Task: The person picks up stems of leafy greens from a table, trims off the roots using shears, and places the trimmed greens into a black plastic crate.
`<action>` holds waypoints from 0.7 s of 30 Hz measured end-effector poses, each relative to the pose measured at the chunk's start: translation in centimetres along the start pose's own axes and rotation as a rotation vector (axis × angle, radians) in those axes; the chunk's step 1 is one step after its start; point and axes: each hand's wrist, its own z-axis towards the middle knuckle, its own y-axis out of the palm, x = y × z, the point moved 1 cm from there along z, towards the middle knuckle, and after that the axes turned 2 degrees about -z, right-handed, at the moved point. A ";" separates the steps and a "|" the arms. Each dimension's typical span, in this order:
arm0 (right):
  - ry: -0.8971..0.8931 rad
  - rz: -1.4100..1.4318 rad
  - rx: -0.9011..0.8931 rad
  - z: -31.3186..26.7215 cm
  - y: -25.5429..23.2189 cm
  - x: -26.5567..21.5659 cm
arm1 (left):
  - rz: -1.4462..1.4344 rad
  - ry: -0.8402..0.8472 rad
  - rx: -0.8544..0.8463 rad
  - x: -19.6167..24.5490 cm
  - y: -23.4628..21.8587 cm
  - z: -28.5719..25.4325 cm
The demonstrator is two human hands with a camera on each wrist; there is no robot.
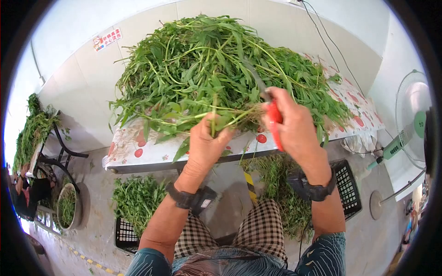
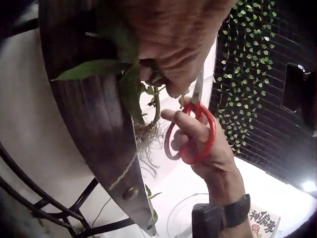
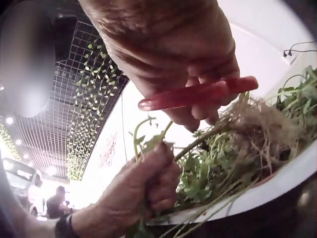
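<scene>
My left hand (image 1: 205, 143) pinches a few leafy green stems (image 1: 235, 117) at the front edge of a big heap of cut greens (image 1: 184, 69). Fibrous pale roots (image 3: 260, 124) show at the end of the stems, close to my right hand. In my right hand (image 1: 297, 126) are red-handled scissors (image 1: 275, 120), with fingers through the handle loops and the blades pointing up and away over the heap. The left wrist view shows the scissors (image 2: 210, 130) just beyond the left hand, near the dangling roots (image 2: 147, 135).
Under the heap lies a cherry-print tablecloth (image 1: 133, 154). Below the table stand a black crate (image 1: 124, 234) of greens at left and another black crate (image 1: 348, 188) at right, beside loose plants (image 1: 276, 184). A standing fan (image 1: 412, 122) is at right; another person's table of greens is far left.
</scene>
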 end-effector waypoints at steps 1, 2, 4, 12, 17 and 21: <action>-0.057 -0.127 -0.013 0.5 0.8 -0.7 | 0.032 0.034 -0.014 0.0 0.0 0.0; -0.078 -0.210 -0.072 0.8 1.5 -1.3 | 0.065 0.066 -0.027 -0.2 0.0 0.1; -0.198 -0.264 -0.091 1.2 3.1 -0.6 | 0.181 0.243 -0.028 -0.7 0.2 0.2; 0.341 0.525 0.125 4.2 -0.3 3.9 | 0.147 0.066 -0.153 0.0 -0.2 0.1; 0.454 0.774 0.325 4.9 -2.4 7.5 | 0.116 0.056 -0.141 0.2 -0.1 0.0; 0.474 0.939 0.346 3.8 -2.9 8.5 | 0.026 0.019 -0.108 -0.3 0.1 0.0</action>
